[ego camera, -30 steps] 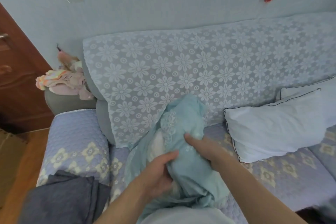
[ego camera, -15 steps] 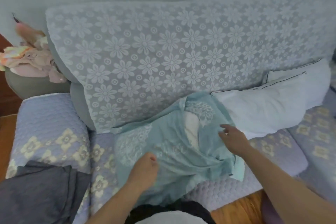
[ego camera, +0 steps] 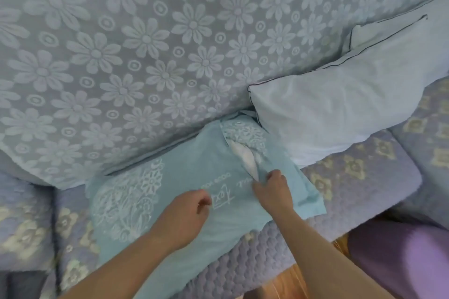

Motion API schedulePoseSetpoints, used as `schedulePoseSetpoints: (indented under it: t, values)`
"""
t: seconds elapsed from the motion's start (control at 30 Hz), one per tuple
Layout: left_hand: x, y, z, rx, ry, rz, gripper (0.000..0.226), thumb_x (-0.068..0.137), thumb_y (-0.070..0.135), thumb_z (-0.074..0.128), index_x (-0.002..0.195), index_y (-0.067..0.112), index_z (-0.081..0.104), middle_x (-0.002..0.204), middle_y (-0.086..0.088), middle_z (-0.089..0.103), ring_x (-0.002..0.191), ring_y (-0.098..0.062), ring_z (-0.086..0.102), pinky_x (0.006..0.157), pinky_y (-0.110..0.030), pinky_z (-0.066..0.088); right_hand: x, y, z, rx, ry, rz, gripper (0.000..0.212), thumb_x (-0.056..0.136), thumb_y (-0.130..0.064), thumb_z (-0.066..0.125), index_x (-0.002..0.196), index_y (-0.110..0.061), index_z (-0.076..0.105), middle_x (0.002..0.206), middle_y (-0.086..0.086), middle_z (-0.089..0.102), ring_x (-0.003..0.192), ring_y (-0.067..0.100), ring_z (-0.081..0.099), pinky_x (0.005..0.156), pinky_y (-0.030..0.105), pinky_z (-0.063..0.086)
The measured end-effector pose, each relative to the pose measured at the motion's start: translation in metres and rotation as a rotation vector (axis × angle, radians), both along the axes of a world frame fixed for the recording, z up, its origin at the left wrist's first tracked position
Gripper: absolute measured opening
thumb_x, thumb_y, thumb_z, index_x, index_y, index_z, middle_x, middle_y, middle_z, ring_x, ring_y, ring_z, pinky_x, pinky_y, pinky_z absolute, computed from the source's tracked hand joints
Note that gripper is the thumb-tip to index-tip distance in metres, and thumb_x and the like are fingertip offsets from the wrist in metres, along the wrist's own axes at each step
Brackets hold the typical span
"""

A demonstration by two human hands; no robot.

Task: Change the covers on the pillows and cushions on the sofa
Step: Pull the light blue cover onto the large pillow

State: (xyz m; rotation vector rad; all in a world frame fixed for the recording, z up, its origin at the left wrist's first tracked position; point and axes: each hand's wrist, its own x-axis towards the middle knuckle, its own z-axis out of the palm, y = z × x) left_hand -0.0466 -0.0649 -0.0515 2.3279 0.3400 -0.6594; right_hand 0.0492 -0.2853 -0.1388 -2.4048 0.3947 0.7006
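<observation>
A pillow in a teal cover with white print lies flat on the sofa seat. The cover's opening gapes at its right end, and the white inner pillow shows there. My right hand pinches the teal cloth at the edge of that opening. My left hand hovers over the middle of the cover with its fingers curled, holding nothing that I can see. A white pillow with dark piping leans against the sofa back just to the right, touching the teal cover.
A lace flower-pattern throw drapes the sofa back. A second white pillow stands behind the first. Dark cloth lies at the lower left. Wooden floor and a purple object sit at the lower right.
The teal pillow went from bunched in both hands to lying flat on the seat. My view has dropped closer to the sofa. My right hand moved onto the opening's edge.
</observation>
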Motion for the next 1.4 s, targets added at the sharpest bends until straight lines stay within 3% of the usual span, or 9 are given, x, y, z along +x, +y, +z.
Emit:
schedulePoseSetpoints:
  t: [0.2,0.4,0.63,0.83,0.93,1.03,1.13,1.27,1.4]
  values:
    - [0.110,-0.043,-0.037,0.179,-0.236,-0.220,0.020,0.102,0.022,0.049,0.115,0.024,0.064,0.110,0.008,0.063,0.101,-0.014,0.059,0.087,-0.032,0.047,-0.002,-0.019,-0.033,-0.135,0.030,-0.101,0.026,0.089,-0.010,0.053,0.112,-0.015,0.044,0.105,0.003,0.055,0.089,0.029,0.058,0.071,0.039,0.044]
    - [0.187,-0.062,-0.082,0.432,-0.216,-0.971,0.057,0.083,0.037,0.062,0.138,0.028,0.047,0.132,0.002,0.051,0.117,-0.022,0.051,0.099,-0.042,0.045,-0.031,-0.015,0.021,0.313,-0.042,-0.078,0.031,0.083,0.006,0.041,0.092,-0.022,0.051,0.082,-0.003,0.058,0.075,0.014,0.055,0.064,0.033,0.045]
    - [0.200,-0.025,-0.095,0.677,-0.494,-0.989,0.059,0.053,-0.011,0.075,0.105,0.011,0.058,0.101,-0.013,0.053,0.079,-0.033,0.060,0.044,-0.032,0.039,-0.025,-0.032,-0.023,0.247,0.044,0.279,0.014,0.091,-0.021,0.052,0.104,-0.023,0.048,0.095,-0.002,0.059,0.085,0.021,0.057,0.073,0.035,0.047]
    - [0.159,0.027,-0.087,0.447,-0.153,-1.141,0.022,0.066,0.006,0.062,0.075,0.027,0.063,0.077,0.008,0.062,0.069,-0.017,0.060,0.067,-0.030,0.040,-0.030,-0.038,-0.038,0.089,0.221,0.492,0.027,0.083,-0.005,0.050,0.105,-0.020,0.049,0.108,0.002,0.058,0.094,0.026,0.061,0.083,0.037,0.051]
    - [0.161,0.035,-0.078,0.495,0.162,-1.146,0.015,0.094,0.019,0.048,0.095,0.022,0.063,0.101,0.006,0.065,0.091,-0.021,0.062,0.071,-0.029,0.036,-0.030,-0.038,-0.038,0.290,0.299,0.424,0.026,0.074,-0.004,0.050,0.094,-0.016,0.063,0.085,-0.005,0.066,0.079,0.013,0.060,0.072,0.035,0.050]
    - [0.169,0.033,-0.069,0.479,-0.012,-1.091,0.035,0.096,0.020,0.044,0.126,0.028,0.058,0.122,0.008,0.056,0.111,-0.017,0.056,0.088,-0.034,0.043,-0.027,-0.030,-0.026,0.437,0.420,0.493,0.020,0.076,-0.003,0.058,0.081,-0.021,0.067,0.070,-0.015,0.060,0.063,0.000,0.052,0.061,0.009,0.041]
    - [0.166,-0.010,-0.062,0.293,-0.041,-1.211,0.041,0.089,0.024,0.046,0.126,0.032,0.062,0.123,0.010,0.057,0.115,-0.014,0.050,0.102,-0.037,0.039,-0.026,-0.019,-0.029,0.367,0.352,0.369,0.008,0.083,-0.009,0.059,0.076,-0.013,0.063,0.070,-0.003,0.060,0.062,0.005,0.049,0.058,0.018,0.038]
    - [0.142,-0.040,-0.065,0.228,0.065,-1.404,0.039,0.085,0.038,0.037,0.104,0.027,0.070,0.097,0.004,0.065,0.093,-0.021,0.058,0.090,-0.042,0.048,-0.032,-0.018,-0.030,0.613,0.366,-0.042,0.023,0.097,-0.017,0.058,0.075,-0.015,0.056,0.064,-0.001,0.047,0.059,0.010,0.044,0.058,0.022,0.035]
    - [0.136,-0.020,-0.072,0.315,-0.120,-1.299,0.048,0.092,0.033,0.046,0.139,0.025,0.048,0.146,-0.004,0.043,0.138,-0.026,0.036,0.118,-0.042,0.025,-0.051,-0.016,-0.034,0.757,0.481,-0.090,0.013,0.089,-0.017,0.061,0.095,-0.007,0.066,0.081,0.003,0.056,0.074,0.015,0.049,0.068,0.029,0.038]
